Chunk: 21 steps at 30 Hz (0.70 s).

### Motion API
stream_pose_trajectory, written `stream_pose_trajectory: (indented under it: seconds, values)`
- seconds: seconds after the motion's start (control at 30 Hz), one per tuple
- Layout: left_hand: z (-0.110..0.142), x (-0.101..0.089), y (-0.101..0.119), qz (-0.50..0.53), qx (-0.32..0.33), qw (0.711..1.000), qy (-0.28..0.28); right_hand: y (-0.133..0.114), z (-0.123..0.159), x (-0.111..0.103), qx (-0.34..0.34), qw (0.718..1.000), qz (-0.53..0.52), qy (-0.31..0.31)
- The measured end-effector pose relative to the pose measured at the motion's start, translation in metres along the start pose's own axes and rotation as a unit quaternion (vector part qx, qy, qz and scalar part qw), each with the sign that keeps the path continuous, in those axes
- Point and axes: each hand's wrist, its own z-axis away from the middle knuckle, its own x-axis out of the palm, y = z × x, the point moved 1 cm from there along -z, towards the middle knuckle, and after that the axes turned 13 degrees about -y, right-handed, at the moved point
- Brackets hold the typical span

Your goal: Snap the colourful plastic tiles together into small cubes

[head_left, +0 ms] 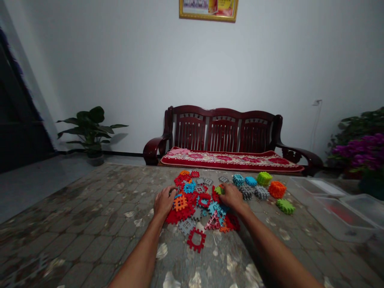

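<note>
view across a table [90, 208] with a stone-patterned cover, read from left to right. at far left, a potted plant [90, 130] stands on the floor by the wall. the left hand [164, 201] rests on the left side of a loose heap of interlocking plastic tiles [192, 200], its fingers curved downward and slightly spread over red tiles; whether it grips one cannot be told. an orange tile [180, 203] lies just beside it, and a red ring-shaped tile [196, 240] lies at the near edge of the heap. the right hand [232, 196] rests on the right side of the heap, fingers bent and close together, with a green tile [219, 191] at the fingertips (the fingers hide any grip on it). to the right, apart from the heap, sit chunky tile blocks [247, 192] in teal, blue, grey, green and orange. clear plastic boxes [340, 220] stand further right on the table, near purple flowers [363, 150]. behind the table stands a dark wooden bench [222, 128] with a red cushion [231, 160], below a gold-framed picture [208, 10] on the wall.
</note>
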Motion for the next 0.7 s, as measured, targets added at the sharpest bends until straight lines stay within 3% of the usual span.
stream_pose_trajectory:
  seconds: [0.33, 0.7]
  values:
    - [0.003, -0.003, 0.006, -0.037, 0.001, 0.999, -0.024, -0.004, -0.006, -0.002, -0.007, 1.000, 0.023, -0.012]
    - [0.000, 0.001, 0.002, -0.046, -0.003, 0.999, -0.008, -0.009, -0.013, -0.007, -0.004, 0.998, -0.024, -0.052]
